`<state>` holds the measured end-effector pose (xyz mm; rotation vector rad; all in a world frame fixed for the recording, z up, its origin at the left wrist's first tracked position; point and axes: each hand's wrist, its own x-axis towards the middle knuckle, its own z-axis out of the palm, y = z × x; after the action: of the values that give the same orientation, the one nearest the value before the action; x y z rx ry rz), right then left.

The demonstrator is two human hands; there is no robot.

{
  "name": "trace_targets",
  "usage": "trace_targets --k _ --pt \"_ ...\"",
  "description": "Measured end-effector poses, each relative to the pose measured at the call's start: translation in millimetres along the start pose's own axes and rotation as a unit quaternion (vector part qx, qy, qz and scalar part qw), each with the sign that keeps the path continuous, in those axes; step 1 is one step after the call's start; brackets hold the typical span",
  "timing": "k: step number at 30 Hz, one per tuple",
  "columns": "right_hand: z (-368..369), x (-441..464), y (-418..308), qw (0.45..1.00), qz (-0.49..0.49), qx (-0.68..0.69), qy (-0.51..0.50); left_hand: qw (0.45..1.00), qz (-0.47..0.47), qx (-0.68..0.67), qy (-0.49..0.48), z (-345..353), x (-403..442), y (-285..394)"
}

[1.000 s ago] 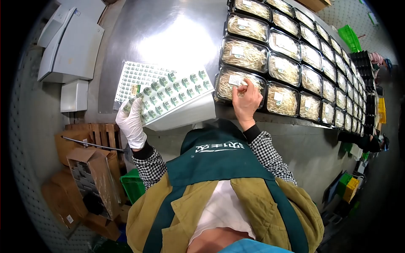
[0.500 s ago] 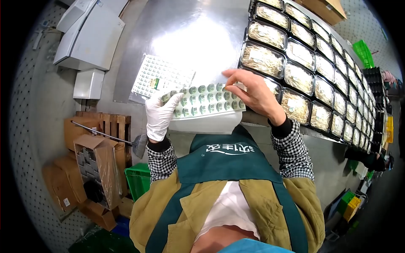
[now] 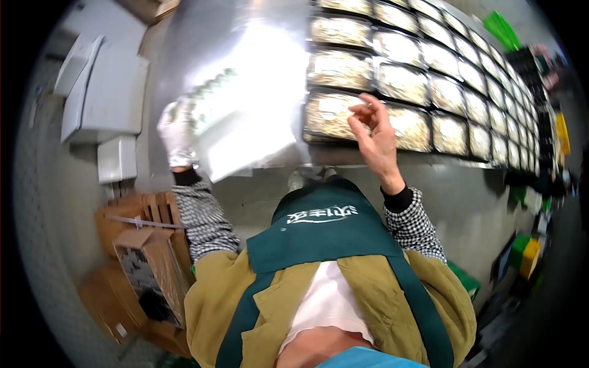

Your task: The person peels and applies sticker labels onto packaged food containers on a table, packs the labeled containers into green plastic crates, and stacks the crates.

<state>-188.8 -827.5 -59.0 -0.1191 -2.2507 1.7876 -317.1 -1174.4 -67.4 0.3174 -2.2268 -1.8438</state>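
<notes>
Left hand [image 3: 178, 135], white-gloved: fingers closed on the left end of a sticker sheet [image 3: 211, 101], which is held up over the near left part of the steel table [image 3: 190, 37]. Rows of small green-and-white stickers run along it, blurred and washed out by glare. A plain white sheet [image 3: 248, 144] spreads from it toward the near right, reaching about the table's near edge. Right hand [image 3: 379, 144], bare: fingers loosely curled, over the near edge of the tray block, at the right end of the near left food tray [image 3: 331, 113] and next to its right neighbour [image 3: 410, 127]. Can't tell if a sticker is in those fingers or if they touch the film. Trays are black, packed with pale thin strands, clear-topped, set tight in a grid over the right side of the table and running off to the far right. Near left one shows a pale label patch on top. Both arms in checked sleeves [image 3: 414, 224] with black cuffs, dark green apron [image 3: 325, 236] in front with white lettering. Left of the table: white cabinet [image 3: 113, 92], smaller white box [image 3: 116, 159] near it, cardboard boxes [image 3: 150, 264] nearer on the floor. Bright green crate [image 3: 502, 30] far right, beyond the trays
</notes>
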Motion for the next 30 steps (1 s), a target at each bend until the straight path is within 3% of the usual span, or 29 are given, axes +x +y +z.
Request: trace_targets --k 1,2,4,5,7,9,11,12,13,14,15,17,20,21,23,24,27,30 --pt "-14 -14 11 0.999 0.033 0.014 0.005 0.999 -0.005 0.016 0.036 1 26 -13" --pt "-23 -31 19 0.995 0.082 0.055 0.021 0.994 0.058 0.068 0.061 -4 57 -38" --pt "-48 -61 29 0.993 0.116 0.002 -0.004 0.998 0.057 0.02 -0.026 -13 87 -65" --pt "-61 -76 36 0.99 0.141 -0.008 -0.017 0.977 0.076 0.194 0.046 -9 95 -73" --pt "-90 -103 49 0.982 0.187 -0.017 0.03 0.918 0.066 0.352 0.173 11 75 -59" --pt "-122 -129 68 0.973 0.215 -0.024 0.079 0.877 0.216 0.378 0.203 33 28 -48" --pt "-156 -154 91 0.966 0.209 -0.04 0.149 0.902 0.323 0.209 0.196 67 -28 -60" --pt "-174 -166 101 0.953 0.238 -0.045 0.184 0.923 0.18 0.283 0.189 79 -71 -62" --pt "-190 -181 115 0.945 0.25 -0.04 0.206 0.947 0.134 0.256 0.142 80 -95 -103" --pt "-205 -192 125 0.933 0.276 -0.019 0.229 0.929 0.168 0.303 0.127 96 -131 -108" --pt "-220 -201 133 0.927 0.29 0.013 0.239 0.98 0.018 0.192 0.041 114 -171 -92" --pt "-254 -217 157 0.925 0.302 0.044 0.227 0.973 -0.137 0.186 -0.002 141 -215 -105" --pt "-305 -218 179 0.94 0.302 0.038 0.153 0.945 -0.315 0.076 0.052 157 -263 -188" --pt "-325 -215 187 0.948 0.29 0.021 0.131 0.935 -0.346 -0.002 0.073 158 -271 -226" --pt "-361 -206 187 0.952 0.283 -0.052 0.105 0.926 -0.352 0.021 0.132 167 -285 -254" --pt "-379 -202 184 0.954 0.275 -0.056 0.103 0.931 -0.312 0.015 0.188 168 -286 -263" --pt "-426 -194 188 0.963 0.238 -0.072 0.103 0.936 -0.089 0.181 0.288 200 -283 -163" --pt "-457 -189 188 0.961 0.249 -0.072 0.098 0.941 0.066 0.174 0.283 210 -234 -95"
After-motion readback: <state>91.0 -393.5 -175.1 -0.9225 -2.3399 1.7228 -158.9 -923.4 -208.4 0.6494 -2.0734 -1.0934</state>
